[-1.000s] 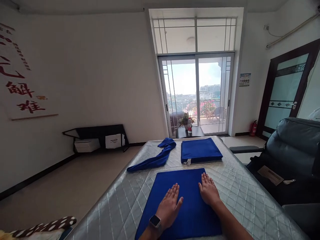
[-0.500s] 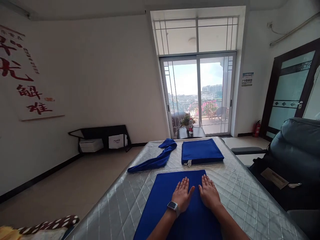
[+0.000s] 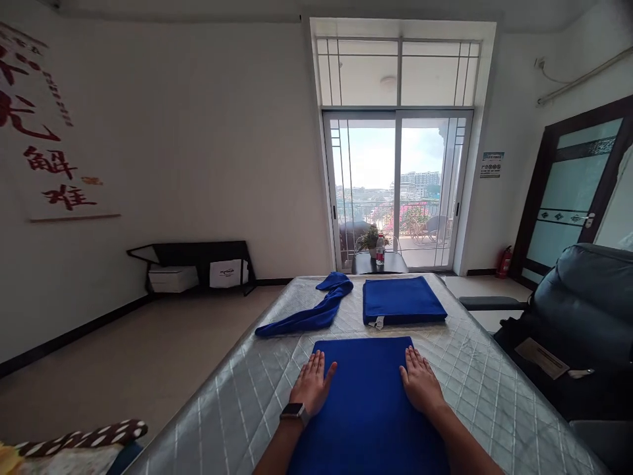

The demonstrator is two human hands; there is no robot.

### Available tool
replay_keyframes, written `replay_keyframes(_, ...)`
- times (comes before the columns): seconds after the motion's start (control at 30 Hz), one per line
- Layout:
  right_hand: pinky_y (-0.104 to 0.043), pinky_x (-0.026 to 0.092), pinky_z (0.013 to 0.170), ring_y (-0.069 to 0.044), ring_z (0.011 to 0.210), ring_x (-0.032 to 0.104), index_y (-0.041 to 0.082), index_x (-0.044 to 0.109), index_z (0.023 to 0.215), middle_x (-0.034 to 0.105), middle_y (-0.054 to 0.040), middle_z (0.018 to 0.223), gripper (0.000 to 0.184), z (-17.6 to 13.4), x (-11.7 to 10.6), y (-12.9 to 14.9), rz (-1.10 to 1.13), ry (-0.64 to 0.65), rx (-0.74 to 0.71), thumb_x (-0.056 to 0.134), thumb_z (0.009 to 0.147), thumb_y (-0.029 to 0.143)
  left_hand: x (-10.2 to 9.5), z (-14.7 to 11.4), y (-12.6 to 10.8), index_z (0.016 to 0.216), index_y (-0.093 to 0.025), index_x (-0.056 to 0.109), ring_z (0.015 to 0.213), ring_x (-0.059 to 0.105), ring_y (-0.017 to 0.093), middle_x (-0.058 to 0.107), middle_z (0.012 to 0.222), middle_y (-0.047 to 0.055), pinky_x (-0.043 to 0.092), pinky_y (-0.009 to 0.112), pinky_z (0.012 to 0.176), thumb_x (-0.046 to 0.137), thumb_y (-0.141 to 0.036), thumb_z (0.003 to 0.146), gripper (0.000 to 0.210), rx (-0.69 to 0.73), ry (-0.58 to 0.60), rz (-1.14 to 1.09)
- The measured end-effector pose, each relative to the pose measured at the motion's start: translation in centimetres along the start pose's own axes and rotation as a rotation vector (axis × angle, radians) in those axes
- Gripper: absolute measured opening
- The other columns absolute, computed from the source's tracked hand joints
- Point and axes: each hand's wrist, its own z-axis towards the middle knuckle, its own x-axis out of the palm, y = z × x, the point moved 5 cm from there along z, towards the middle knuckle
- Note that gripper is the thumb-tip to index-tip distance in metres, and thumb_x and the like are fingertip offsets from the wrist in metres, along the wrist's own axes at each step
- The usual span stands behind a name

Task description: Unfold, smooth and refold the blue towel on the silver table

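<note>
A blue cloth lies flat and smooth in front of me on a silvery quilted mattress. On its left edge rests my left hand, palm down with the fingers stretched out and a watch on the wrist. My right hand lies flat along the opposite edge, thumb spread inward. Beyond the cloth sits a folded blue cloth stack with a white tag at its near side. Left of that stack is a loosely twisted strip of blue cloth.
A dark armchair with a black bag stands at the right. Past the mattress's far end is a small table holding a bottle and a potted plant. Brown dotted fabric shows at the lower left.
My left hand has slid left from the middle of the cloth to its left edge. My right hand has shifted slightly right. The view has turned a little.
</note>
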Motion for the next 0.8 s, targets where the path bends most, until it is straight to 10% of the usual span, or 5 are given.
replay_keyframes(0.8, -0.041, 0.017, 0.125, -0.021, 0.154, 0.02, 0.005, 0.026, 0.158, 0.026, -0.013, 0.165, 0.063, 4.0, 0.2, 0.2, -0.037, -0.025, -0.063, 0.023, 0.102, 0.035, 0.3, -0.1, 0.1, 0.155, -0.012, 0.036, 0.153, 0.03, 0.021, 0.034, 0.164, 0.01, 0.029, 0.038, 0.124, 0.018, -0.052, 0.101, 0.069, 0.042, -0.012, -0.046)
